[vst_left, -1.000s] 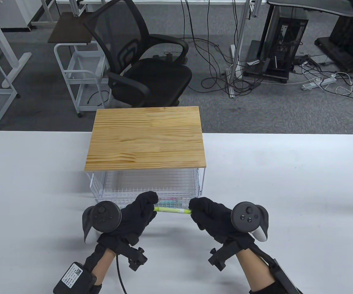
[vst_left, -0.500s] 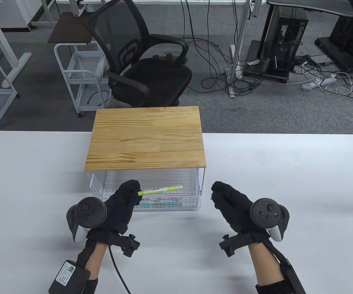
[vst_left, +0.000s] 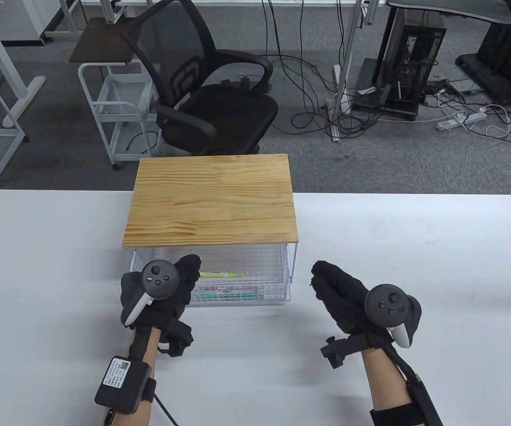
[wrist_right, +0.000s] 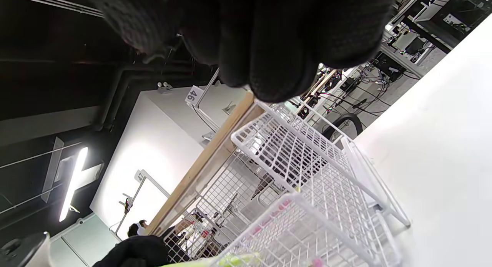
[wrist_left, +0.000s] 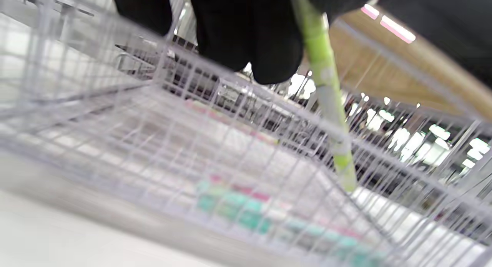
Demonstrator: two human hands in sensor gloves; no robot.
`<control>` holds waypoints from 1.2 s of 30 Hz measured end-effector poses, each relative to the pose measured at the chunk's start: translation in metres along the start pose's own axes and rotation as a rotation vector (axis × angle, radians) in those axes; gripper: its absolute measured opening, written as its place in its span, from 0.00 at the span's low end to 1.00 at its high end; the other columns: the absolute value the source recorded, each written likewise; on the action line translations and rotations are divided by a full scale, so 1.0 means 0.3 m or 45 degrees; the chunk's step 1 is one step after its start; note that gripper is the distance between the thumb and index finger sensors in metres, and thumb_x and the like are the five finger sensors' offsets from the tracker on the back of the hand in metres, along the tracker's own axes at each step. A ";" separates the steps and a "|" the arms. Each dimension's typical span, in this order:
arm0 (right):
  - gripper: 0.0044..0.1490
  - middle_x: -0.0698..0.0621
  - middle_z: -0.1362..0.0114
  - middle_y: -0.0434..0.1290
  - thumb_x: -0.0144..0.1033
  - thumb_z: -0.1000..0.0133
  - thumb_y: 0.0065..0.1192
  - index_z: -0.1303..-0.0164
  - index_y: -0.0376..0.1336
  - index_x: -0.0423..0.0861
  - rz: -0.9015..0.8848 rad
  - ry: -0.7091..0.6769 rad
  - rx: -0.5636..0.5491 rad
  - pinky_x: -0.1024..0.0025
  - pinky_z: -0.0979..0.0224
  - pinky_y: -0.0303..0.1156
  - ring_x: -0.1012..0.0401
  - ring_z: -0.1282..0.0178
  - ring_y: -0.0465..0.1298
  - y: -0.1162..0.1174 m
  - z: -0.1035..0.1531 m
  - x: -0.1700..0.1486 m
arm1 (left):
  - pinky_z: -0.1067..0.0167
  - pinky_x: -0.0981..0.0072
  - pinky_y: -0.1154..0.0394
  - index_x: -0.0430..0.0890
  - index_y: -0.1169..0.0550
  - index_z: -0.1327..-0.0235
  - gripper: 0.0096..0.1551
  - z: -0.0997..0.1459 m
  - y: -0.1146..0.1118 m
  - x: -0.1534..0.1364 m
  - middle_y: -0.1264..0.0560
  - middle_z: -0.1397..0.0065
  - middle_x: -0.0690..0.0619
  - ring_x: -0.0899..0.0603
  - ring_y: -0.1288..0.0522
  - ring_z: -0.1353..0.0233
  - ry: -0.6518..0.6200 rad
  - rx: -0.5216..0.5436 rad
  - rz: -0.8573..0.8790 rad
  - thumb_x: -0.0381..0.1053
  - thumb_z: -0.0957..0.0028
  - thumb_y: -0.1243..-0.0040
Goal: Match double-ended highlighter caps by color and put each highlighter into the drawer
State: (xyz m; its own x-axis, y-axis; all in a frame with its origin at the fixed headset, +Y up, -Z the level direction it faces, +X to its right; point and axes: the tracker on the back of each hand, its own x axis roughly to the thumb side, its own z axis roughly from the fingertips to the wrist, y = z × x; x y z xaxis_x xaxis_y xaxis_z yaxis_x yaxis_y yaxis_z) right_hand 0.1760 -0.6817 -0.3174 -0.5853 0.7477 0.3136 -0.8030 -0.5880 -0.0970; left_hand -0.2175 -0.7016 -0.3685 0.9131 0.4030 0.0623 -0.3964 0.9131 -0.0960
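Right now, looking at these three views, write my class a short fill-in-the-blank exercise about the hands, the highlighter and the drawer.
1. The highlighter held over the wire drawer is ____ in colour.
2. It is held by the person's ____ hand.
3. The right hand holds ____.
4. The board on top of the drawer frame is made of ____.

Missing words: green; left; nothing; wood

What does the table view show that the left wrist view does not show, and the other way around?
Only the table view shows the right hand, empty beside the wire drawer, the wooden top above the drawer, and the tracker on the left hand.

Only the left wrist view shows the grip up close: the gloved fingers pinch one end of the green highlighter, which slants down inside the drawer.

Both show the green highlighter, the wire mesh, and pink and teal highlighters lying on the drawer floor.
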 end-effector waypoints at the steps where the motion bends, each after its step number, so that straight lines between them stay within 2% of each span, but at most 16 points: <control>1: 0.32 0.45 0.32 0.75 0.50 0.37 0.56 0.25 0.61 0.48 0.005 0.000 0.003 0.52 0.33 0.75 0.54 0.43 0.81 0.003 0.000 0.000 | 0.26 0.19 0.40 0.61 0.39 0.24 0.27 -0.004 -0.007 0.001 0.21 0.27 0.57 0.38 0.28 0.20 0.011 -0.009 -0.030 0.55 0.38 0.59; 5: 0.31 0.45 0.33 0.75 0.50 0.37 0.56 0.25 0.62 0.49 0.021 -0.005 0.010 0.51 0.33 0.75 0.54 0.43 0.81 0.009 0.000 -0.002 | 0.27 0.16 0.41 0.60 0.39 0.22 0.29 -0.016 -0.037 0.006 0.22 0.22 0.54 0.36 0.30 0.17 0.060 -0.025 -0.141 0.55 0.38 0.59; 7: 0.32 0.45 0.33 0.75 0.50 0.37 0.56 0.25 0.62 0.49 0.024 -0.006 0.012 0.51 0.33 0.75 0.54 0.43 0.81 0.008 0.001 -0.002 | 0.27 0.15 0.44 0.58 0.45 0.17 0.33 -0.011 -0.043 0.008 0.33 0.11 0.47 0.31 0.35 0.14 0.121 0.053 -0.227 0.55 0.38 0.59; 9: 0.31 0.45 0.33 0.75 0.50 0.37 0.56 0.25 0.62 0.49 0.023 -0.007 0.010 0.51 0.33 0.75 0.54 0.43 0.81 0.006 0.001 -0.002 | 0.25 0.16 0.49 0.57 0.49 0.15 0.38 0.000 -0.041 0.013 0.46 0.06 0.41 0.27 0.43 0.12 0.129 0.089 -0.273 0.59 0.39 0.58; 12: 0.32 0.45 0.33 0.75 0.50 0.37 0.56 0.25 0.62 0.49 0.018 -0.005 0.005 0.51 0.33 0.75 0.54 0.43 0.81 0.003 0.002 -0.003 | 0.21 0.22 0.52 0.58 0.51 0.16 0.42 0.020 -0.037 0.029 0.53 0.05 0.43 0.30 0.49 0.10 0.063 0.119 -0.304 0.64 0.41 0.55; 14: 0.31 0.45 0.33 0.75 0.50 0.37 0.56 0.25 0.62 0.49 0.013 -0.004 0.003 0.51 0.33 0.75 0.54 0.43 0.81 0.002 0.002 -0.004 | 0.19 0.26 0.52 0.60 0.50 0.16 0.46 0.022 -0.043 0.040 0.51 0.04 0.46 0.32 0.49 0.08 -0.014 0.083 -0.325 0.68 0.45 0.50; 16: 0.32 0.45 0.33 0.75 0.50 0.37 0.56 0.25 0.62 0.49 0.008 -0.004 0.003 0.51 0.33 0.75 0.54 0.43 0.81 0.001 0.001 -0.005 | 0.19 0.27 0.48 0.60 0.48 0.15 0.49 0.017 -0.070 0.055 0.43 0.06 0.47 0.34 0.44 0.09 -0.022 0.022 -0.404 0.69 0.48 0.45; 18: 0.32 0.45 0.33 0.75 0.50 0.37 0.56 0.25 0.62 0.49 0.007 -0.003 0.005 0.51 0.33 0.75 0.54 0.43 0.81 0.001 0.001 -0.005 | 0.20 0.28 0.43 0.60 0.46 0.16 0.46 0.009 -0.103 0.068 0.37 0.08 0.50 0.36 0.38 0.10 -0.008 0.013 -0.527 0.67 0.46 0.42; 21: 0.32 0.45 0.33 0.75 0.50 0.37 0.56 0.25 0.62 0.49 0.006 -0.003 0.006 0.51 0.33 0.75 0.54 0.43 0.81 0.001 0.001 -0.006 | 0.23 0.34 0.32 0.63 0.39 0.19 0.37 0.007 -0.146 0.094 0.26 0.14 0.55 0.42 0.26 0.16 -0.009 0.094 -0.734 0.61 0.41 0.39; 23: 0.32 0.45 0.33 0.75 0.50 0.37 0.56 0.25 0.62 0.49 0.004 0.000 0.003 0.51 0.33 0.75 0.54 0.43 0.81 0.000 0.001 -0.007 | 0.26 0.40 0.27 0.65 0.34 0.22 0.31 0.012 -0.170 0.112 0.22 0.19 0.59 0.45 0.22 0.21 -0.002 0.178 -0.890 0.59 0.38 0.39; 24: 0.31 0.45 0.33 0.75 0.50 0.37 0.56 0.25 0.62 0.49 0.001 0.004 0.004 0.51 0.33 0.75 0.54 0.43 0.81 0.000 0.001 -0.009 | 0.28 0.43 0.24 0.66 0.32 0.24 0.26 0.015 -0.180 0.119 0.20 0.23 0.58 0.46 0.19 0.25 -0.002 0.263 -0.970 0.56 0.36 0.39; 27: 0.32 0.45 0.32 0.75 0.50 0.37 0.56 0.25 0.62 0.49 -0.004 0.017 0.006 0.51 0.33 0.75 0.54 0.43 0.81 0.002 0.000 -0.015 | 0.32 0.48 0.20 0.66 0.27 0.32 0.22 0.020 -0.192 0.123 0.17 0.31 0.60 0.49 0.16 0.31 -0.044 0.365 -1.036 0.55 0.39 0.39; 28: 0.32 0.45 0.33 0.75 0.50 0.37 0.56 0.25 0.62 0.49 -0.004 0.018 0.005 0.51 0.33 0.75 0.54 0.43 0.81 0.001 0.000 -0.017 | 0.33 0.49 0.19 0.66 0.26 0.34 0.20 0.022 -0.190 0.123 0.17 0.33 0.64 0.50 0.16 0.33 -0.059 0.390 -1.035 0.55 0.40 0.39; 36: 0.32 0.45 0.33 0.75 0.50 0.37 0.56 0.25 0.62 0.49 -0.021 0.026 -0.003 0.51 0.33 0.75 0.54 0.43 0.81 -0.004 -0.001 -0.019 | 0.34 0.50 0.18 0.67 0.25 0.38 0.20 -0.023 -0.183 0.135 0.16 0.35 0.64 0.51 0.15 0.34 -0.037 0.401 -1.053 0.55 0.42 0.38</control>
State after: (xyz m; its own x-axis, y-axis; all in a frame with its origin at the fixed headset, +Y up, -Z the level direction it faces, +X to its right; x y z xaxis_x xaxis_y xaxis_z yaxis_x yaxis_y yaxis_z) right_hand 0.1802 -0.6853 -0.3193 -0.5741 0.7636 0.2955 -0.8129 -0.5748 -0.0942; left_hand -0.1581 -0.7359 -0.3675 0.9180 -0.3964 0.0160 0.3779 0.8860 0.2686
